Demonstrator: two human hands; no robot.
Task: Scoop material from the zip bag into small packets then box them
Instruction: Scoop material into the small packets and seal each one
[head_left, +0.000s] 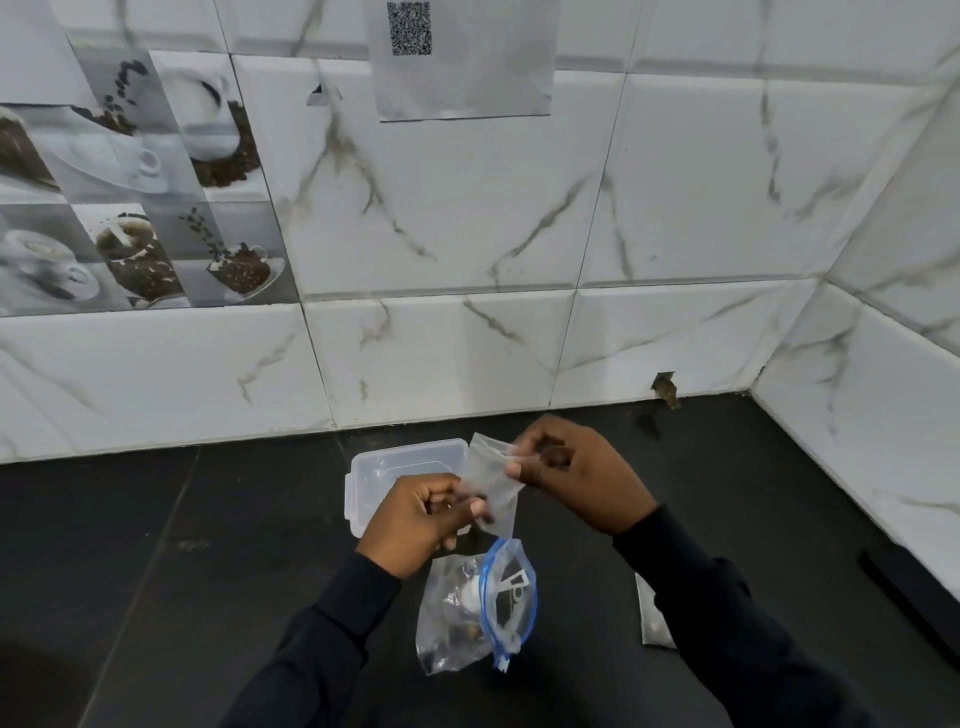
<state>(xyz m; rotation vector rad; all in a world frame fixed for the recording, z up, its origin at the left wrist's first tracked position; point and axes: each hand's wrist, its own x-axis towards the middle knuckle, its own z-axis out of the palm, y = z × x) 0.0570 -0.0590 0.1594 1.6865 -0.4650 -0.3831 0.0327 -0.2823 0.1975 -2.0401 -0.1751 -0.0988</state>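
Note:
A small clear packet (491, 483) hangs in the air above the dark counter, held between both hands. My left hand (415, 522) pinches its lower left edge. My right hand (576, 475) pinches its upper right corner. Behind the packet sits a clear plastic box (387, 467) on the counter, partly hidden by my left hand. Nearer to me lies the zip bag (475, 608) with a blue zip strip, its mouth open, dark material and a white scoop inside.
Another small packet (652, 616) lies on the counter to the right, partly under my right sleeve. The dark counter (208, 545) meets a marble-tiled wall (467, 338) at the back and on the right. A sheet with a QR code (462, 57) hangs on the wall.

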